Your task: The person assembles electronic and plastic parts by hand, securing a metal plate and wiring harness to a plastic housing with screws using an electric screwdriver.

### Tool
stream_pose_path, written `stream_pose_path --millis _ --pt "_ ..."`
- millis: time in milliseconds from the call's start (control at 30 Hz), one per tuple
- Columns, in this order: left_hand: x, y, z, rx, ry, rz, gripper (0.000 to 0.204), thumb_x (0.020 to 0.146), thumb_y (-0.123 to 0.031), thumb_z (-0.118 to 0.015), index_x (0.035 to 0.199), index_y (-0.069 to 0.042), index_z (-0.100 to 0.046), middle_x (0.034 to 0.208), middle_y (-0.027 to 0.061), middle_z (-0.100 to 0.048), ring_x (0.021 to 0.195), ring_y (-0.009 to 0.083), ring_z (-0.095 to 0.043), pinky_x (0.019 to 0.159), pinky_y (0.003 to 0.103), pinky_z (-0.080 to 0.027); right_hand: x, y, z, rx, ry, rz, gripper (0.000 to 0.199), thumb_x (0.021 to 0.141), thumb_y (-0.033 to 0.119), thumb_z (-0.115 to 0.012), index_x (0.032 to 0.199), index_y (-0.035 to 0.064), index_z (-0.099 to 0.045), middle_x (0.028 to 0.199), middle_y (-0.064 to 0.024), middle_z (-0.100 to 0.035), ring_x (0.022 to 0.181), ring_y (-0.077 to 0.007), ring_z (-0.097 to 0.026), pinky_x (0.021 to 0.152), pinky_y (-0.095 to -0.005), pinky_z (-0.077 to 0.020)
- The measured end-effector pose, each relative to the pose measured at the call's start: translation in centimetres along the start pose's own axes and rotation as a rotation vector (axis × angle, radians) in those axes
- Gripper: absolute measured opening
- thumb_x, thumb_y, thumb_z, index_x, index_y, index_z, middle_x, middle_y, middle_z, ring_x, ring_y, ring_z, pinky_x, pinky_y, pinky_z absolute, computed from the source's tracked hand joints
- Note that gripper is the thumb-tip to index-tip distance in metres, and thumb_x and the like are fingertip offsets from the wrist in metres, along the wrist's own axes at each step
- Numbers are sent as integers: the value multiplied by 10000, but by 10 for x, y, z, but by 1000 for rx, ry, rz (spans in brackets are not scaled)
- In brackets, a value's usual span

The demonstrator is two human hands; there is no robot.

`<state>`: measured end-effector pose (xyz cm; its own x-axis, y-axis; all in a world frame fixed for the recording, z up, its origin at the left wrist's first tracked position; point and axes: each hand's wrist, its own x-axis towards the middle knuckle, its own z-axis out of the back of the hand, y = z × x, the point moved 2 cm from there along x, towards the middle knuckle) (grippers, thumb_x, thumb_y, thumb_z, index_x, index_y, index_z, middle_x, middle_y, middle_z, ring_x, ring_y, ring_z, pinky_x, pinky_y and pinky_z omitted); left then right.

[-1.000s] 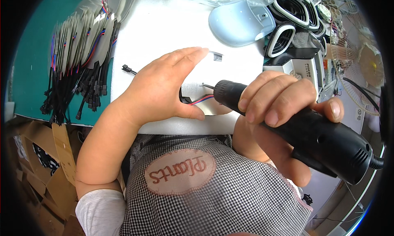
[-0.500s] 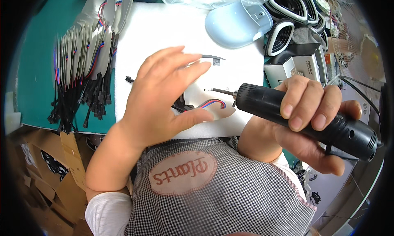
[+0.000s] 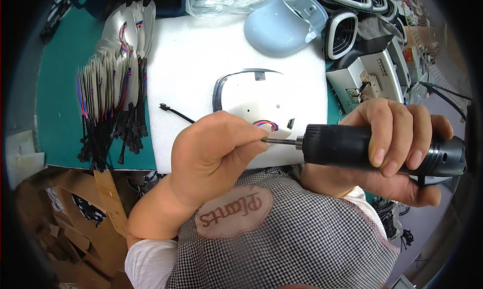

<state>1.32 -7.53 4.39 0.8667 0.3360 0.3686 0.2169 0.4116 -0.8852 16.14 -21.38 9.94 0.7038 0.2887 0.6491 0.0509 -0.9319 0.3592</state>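
Note:
My right hand (image 3: 397,133) is wrapped round a black electric screwdriver (image 3: 337,146), held nearly level with its bit pointing left. At the bit's tip, the thumb and forefinger of my left hand (image 3: 209,153) are pinched together; whatever they grip is hidden. Just beyond the fingers, a white rounded panel (image 3: 256,95) with a black rim lies on a white foam pad (image 3: 183,53). Red, blue and black wires (image 3: 265,123) loop at its near edge, partly behind my left hand. A black cable with a small plug (image 3: 165,107) reaches out to the left.
Many thin whitish panels with wires (image 3: 113,83) stand bunched on the green mat (image 3: 58,98) at left. A light blue shell (image 3: 276,27) lies at the pad's far edge. Black-and-white frames (image 3: 342,35) and a white-and-black housing (image 3: 370,73) stand at right. Cardboard boxes (image 3: 75,223) sit below left.
My left hand has gone from spread fingers over the panel to a pinch at the bit's tip. The screwdriver has moved nearer to me, off the panel's hole, and lies more level.

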Motion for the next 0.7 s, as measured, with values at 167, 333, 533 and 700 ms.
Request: stream_pose_path --millis 167,333,533,700 --pt "-2 -2 -3 -53 40 59 163 831 -42 -763 989 -46 -721 804 64 -674 690 190 -628 623 292 -495 -5 1 4 23 -75 41 584 732 326 -769 1147 -19 -546 735 -29 -583 519 -135 -585 467 -267 -516" --pt "-4 4 -11 -226 21 149 153 845 -45 -758 994 -38 -720 789 53 -668 694 165 -619 634 274 -484 -3 5 12 18 -117 44 602 719 322 -777 1162 -17 -552 734 -30 -594 505 -130 -591 463 -262 -525" --pt "-8 7 -13 -345 42 227 133 863 7 -718 994 -12 -707 819 65 -668 709 147 -624 642 260 -482 -3 7 17 30 -124 20 609 730 330 -771 1179 -21 -555 734 -31 -601 505 -131 -610 467 -273 -548" --pt "-9 7 -15 -641 221 269 296 803 63 -690 1096 26 -675 915 106 -667 704 125 -597 611 249 -472 1 12 14 95 -169 -54 623 753 342 -765 1190 -39 -536 748 -34 -596 521 -142 -623 492 -283 -574"
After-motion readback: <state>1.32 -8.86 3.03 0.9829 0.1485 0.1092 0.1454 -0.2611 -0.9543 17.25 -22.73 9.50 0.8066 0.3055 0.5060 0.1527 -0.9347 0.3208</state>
